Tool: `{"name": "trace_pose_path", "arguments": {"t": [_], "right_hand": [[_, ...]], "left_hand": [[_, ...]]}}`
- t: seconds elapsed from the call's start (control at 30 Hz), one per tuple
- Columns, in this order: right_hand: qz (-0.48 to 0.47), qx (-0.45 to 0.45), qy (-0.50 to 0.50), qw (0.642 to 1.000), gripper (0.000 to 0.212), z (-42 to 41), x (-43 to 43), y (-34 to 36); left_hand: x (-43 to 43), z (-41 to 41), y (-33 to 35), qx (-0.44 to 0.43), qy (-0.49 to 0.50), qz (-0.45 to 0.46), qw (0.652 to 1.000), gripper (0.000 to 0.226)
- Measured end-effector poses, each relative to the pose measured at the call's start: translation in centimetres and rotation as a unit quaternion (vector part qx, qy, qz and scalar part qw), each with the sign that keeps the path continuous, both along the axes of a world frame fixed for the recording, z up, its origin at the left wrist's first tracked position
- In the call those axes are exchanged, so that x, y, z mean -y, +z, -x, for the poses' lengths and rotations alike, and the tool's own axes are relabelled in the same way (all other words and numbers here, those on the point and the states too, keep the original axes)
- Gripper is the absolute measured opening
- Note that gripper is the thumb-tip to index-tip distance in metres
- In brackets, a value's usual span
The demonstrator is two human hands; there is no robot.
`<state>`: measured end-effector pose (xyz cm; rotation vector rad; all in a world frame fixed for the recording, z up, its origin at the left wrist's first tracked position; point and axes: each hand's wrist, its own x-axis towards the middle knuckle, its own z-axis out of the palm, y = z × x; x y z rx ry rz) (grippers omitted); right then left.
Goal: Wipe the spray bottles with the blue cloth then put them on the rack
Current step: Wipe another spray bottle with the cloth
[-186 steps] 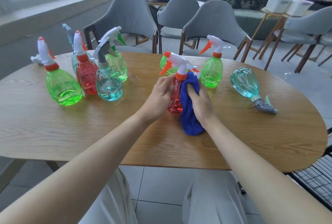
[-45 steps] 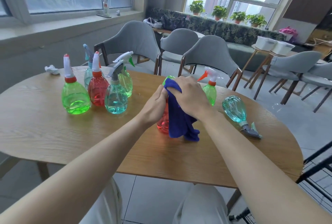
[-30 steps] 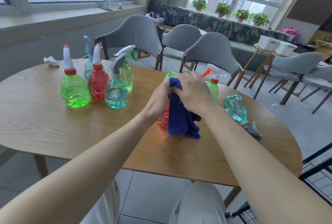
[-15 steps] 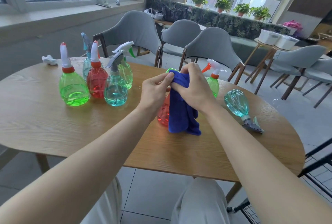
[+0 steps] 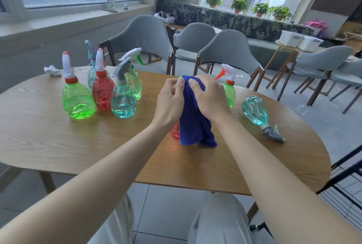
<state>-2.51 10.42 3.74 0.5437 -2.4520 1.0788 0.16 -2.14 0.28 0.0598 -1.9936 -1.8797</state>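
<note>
Fingers (image 5: 196, 85) of right hand (image 5: 212, 98) clamped over blue cloth (image 5: 194, 128), cloth draped down red spray bottle (image 5: 175, 131), its top pinched by left hand (image 5: 170, 102), five bottles (image 5: 123, 102) grouped to its left, teal bottle (image 5: 254, 110) laid sideways to its right.

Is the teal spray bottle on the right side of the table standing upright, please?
No, the teal spray bottle lies on its side on the table, grey trigger head toward the near edge.
</note>
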Motion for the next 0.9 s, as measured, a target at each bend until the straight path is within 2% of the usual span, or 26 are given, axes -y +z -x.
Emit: {"name": "trace_pose_path", "arguments": {"t": [0.1, 0.23, 0.33, 0.43, 0.53, 0.63, 0.8, 0.9], "right_hand": [[0.081, 0.05, -0.032, 0.995, 0.03, 0.4, 0.1, 0.4], [0.199, 0.149, -0.046, 0.968, 0.035, 0.8, -0.1, 0.7], [0.259, 0.179, -0.043, 0.948, 0.022, 0.7, -0.1, 0.6], [0.229, 0.159, -0.055, 0.959, 0.032, 0.4, -0.5, 0.8], [0.088, 0.095, -0.034, 0.991, 0.03, -0.3, -0.3, 0.5], [-0.004, 0.07, -0.051, 0.996, 0.039, -0.5, 0.0, 0.4], [0.012, 0.101, -0.034, 0.994, 0.044, 0.1, -0.2, 0.7], [0.117, 0.119, -0.033, 0.986, 0.035, -0.1, -0.1, -0.2]], "left_hand": [[-0.1, 0.0, -0.2, -0.004, -0.025, 0.083, 0.996, 0.038], [-0.1, 0.3, -0.3, -0.01, -0.017, 0.118, 0.993, 0.046], [-0.5, 0.1, -0.2, -0.006, -0.003, 0.125, 0.992, 0.049], [-1.1, 0.0, 0.1, 0.005, -0.015, 0.129, 0.992, 0.055], [-1.2, 0.2, 0.4, 0.028, -0.011, 0.121, 0.992, 0.063], [-0.9, 0.4, 0.1, 0.04, -0.006, 0.11, 0.993, 0.059], [-0.5, 0.4, 0.1, 0.038, -0.02, 0.123, 0.992, 0.063], [-0.8, 0.1, 0.2, 0.038, -0.021, 0.132, 0.99, 0.066]]}}
